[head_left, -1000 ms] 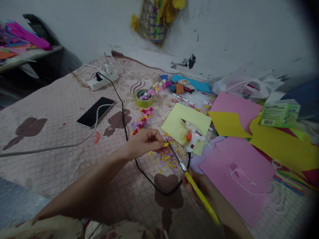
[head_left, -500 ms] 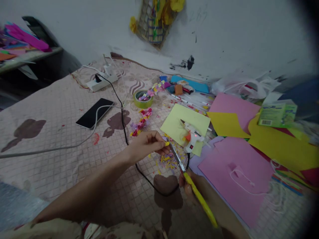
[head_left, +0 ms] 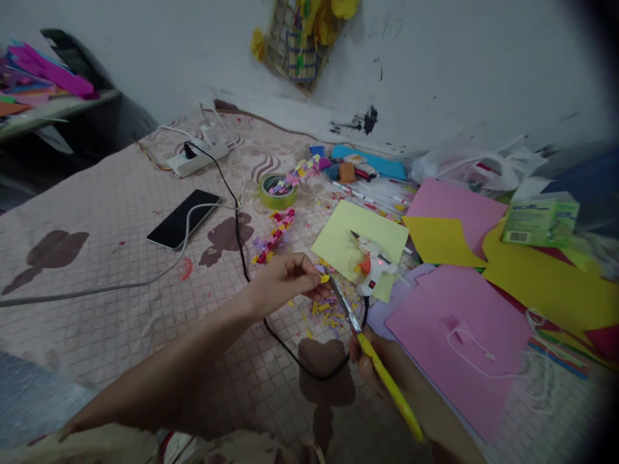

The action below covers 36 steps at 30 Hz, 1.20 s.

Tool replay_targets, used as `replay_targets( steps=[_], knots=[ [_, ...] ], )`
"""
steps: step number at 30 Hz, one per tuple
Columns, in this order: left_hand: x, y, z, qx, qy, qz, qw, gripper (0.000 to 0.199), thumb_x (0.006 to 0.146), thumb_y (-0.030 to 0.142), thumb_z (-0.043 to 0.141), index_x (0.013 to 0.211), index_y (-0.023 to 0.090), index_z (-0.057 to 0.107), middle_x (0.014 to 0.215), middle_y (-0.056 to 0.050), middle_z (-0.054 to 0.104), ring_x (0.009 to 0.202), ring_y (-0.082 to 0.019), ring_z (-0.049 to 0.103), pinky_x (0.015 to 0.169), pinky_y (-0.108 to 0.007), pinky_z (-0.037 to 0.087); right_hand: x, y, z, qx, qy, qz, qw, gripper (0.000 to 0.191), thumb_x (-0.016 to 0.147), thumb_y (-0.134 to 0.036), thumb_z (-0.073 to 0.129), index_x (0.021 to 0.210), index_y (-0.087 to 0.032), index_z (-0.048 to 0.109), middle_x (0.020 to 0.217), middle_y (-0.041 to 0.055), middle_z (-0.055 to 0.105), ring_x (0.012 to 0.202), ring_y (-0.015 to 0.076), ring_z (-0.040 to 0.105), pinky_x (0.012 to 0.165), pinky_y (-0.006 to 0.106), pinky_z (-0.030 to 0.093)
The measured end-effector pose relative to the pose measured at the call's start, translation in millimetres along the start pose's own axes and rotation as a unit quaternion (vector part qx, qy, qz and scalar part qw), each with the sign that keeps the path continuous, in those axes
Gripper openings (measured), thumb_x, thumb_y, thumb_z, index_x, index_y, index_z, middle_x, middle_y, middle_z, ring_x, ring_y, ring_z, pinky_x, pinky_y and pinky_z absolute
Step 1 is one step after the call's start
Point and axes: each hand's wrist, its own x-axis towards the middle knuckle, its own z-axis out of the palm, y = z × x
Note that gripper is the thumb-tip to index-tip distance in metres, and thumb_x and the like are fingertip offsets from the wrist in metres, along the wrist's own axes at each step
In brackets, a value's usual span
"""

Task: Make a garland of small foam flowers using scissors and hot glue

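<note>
Between the thumb and fingers of my left hand is pinched a small yellow piece of paper. My right hand is closed around the scissors, which have yellow handles and metal blades. The blade tips reach up to the yellow piece, touching or very near it. Below the blades lie small yellow and purple paper scraps. Just beyond, a white glue gun with a lit red light rests on a pale yellow sheet.
A black cord runs beneath my left wrist from a power strip. To the left lies a dark-screened phone. Tape and a pink paper garland sit ahead. Pink sheets and a green box are on the right.
Both hands stay almost in place, with the scissors' tips still at the yellow piece. Only a slight shift of the view shows.
</note>
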Motion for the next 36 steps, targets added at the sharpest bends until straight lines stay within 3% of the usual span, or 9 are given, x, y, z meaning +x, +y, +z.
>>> replay_targets(
  steps=[11, 18, 23, 28, 36],
  knots=[
    [-1, 0, 0.0, -0.007, 0.004, 0.0, 1.0, 0.018, 0.074, 0.022, 0.068, 0.07, 0.012, 0.054, 0.072, -0.006, 0.072, 0.068, -0.014, 0.069, 0.066, -0.024, 0.054, 2, 4, 1, 0.003, 0.009, -0.002, 1.0, 0.017, 0.076, -0.031, 0.052, 0.066, -0.02, 0.044, 0.055, -0.0025, 0.045, 0.05, 0.011, 0.041, 0.045, 0.022, 0.033],
    [-1, -1, -0.1, -0.008, -0.001, 0.005, 1.0, 0.02, 0.074, 0.024, 0.068, 0.071, 0.012, 0.053, 0.075, -0.007, 0.072, 0.072, -0.015, 0.07, 0.068, -0.026, 0.055, 1, 5, -1, 0.007, 0.01, -0.014, 1.0, 0.022, 0.079, -0.038, 0.05, 0.067, -0.02, 0.046, 0.06, -0.0008, 0.051, 0.053, 0.0128, 0.046, 0.047, 0.023, 0.038],
    [-1, 8, -12.7, 0.018, 0.014, 0.012, 1.0, 0.021, 0.072, 0.025, 0.07, 0.071, 0.011, 0.055, 0.077, -0.008, 0.073, 0.071, -0.014, 0.069, 0.068, -0.024, 0.055, 2, 11, -3, -0.006, 0.028, -0.049, 0.998, 0.024, 0.081, -0.042, 0.048, 0.073, -0.019, 0.05, 0.063, -0.0001, 0.054, 0.055, 0.0134, 0.049, 0.049, 0.024, 0.04],
    [-1, 17, -27.9, 0.073, 0.037, 0.022, 0.996, 0.019, 0.073, 0.025, 0.07, 0.072, 0.011, 0.056, 0.077, -0.007, 0.073, 0.072, -0.013, 0.069, 0.07, -0.023, 0.055, 3, 22, -7, -0.038, 0.042, -0.049, 0.997, 0.022, 0.081, -0.04, 0.05, 0.078, -0.018, 0.049, 0.063, -0.0021, 0.05, 0.052, 0.0104, 0.042, 0.046, 0.021, 0.033],
    [-1, 6, -20.8, 0.055, -0.036, -0.022, 0.998, 0.023, 0.071, 0.027, 0.072, 0.071, 0.011, 0.055, 0.077, -0.008, 0.072, 0.071, -0.014, 0.069, 0.066, -0.022, 0.055, -2, 12, -7, -0.035, -0.006, -0.05, 0.998, 0.023, 0.082, -0.041, 0.051, 0.074, -0.02, 0.048, 0.064, -0.0012, 0.053, 0.055, 0.0125, 0.049, 0.051, 0.024, 0.039]
  ],
)
